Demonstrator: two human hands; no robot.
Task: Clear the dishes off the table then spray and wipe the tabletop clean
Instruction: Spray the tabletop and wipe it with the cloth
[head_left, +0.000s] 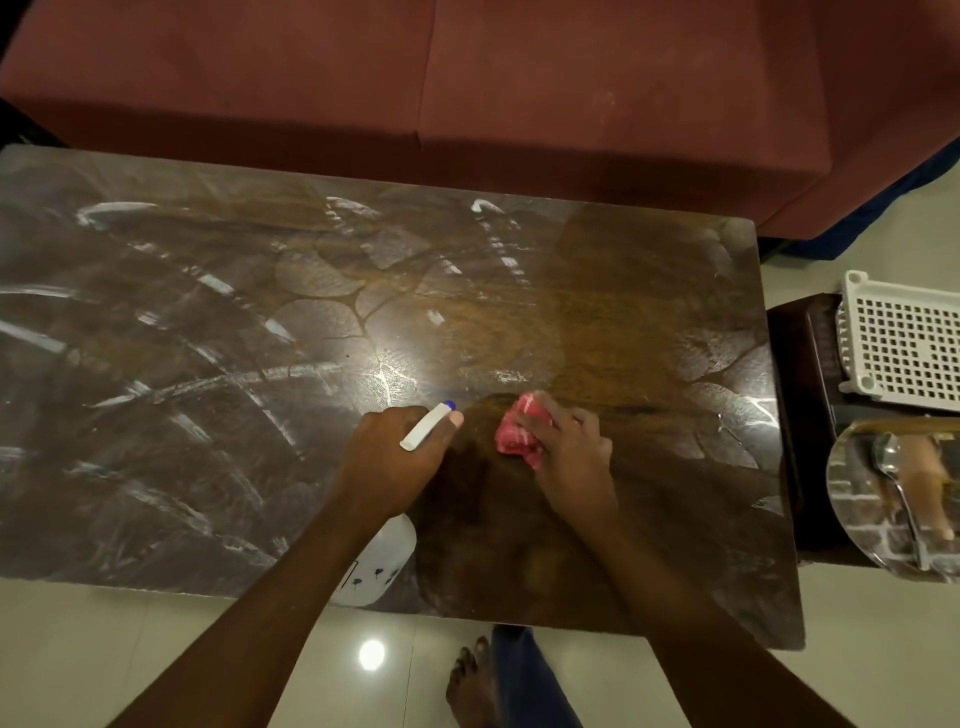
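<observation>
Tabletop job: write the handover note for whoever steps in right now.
Left hand: gripping the spray bottle, nozzle pointing across the table.
Right hand: pressing the pink cloth on the tabletop, near the front right.
Done: no dishes left on the table; a steel plate with a spoon sits on the side stand to the right, beside a white rack.
Left: white streaks cover the left and middle; wipe those.

The dark glossy brown bench (208, 364) lies bare left of and beyond the crumpled pink cloth (514, 431). Just left of the cloth stands a white spray bottle (379, 561). Beyond the cloth, a maroon sofa (467, 78) borders the bench's far edge.
</observation>
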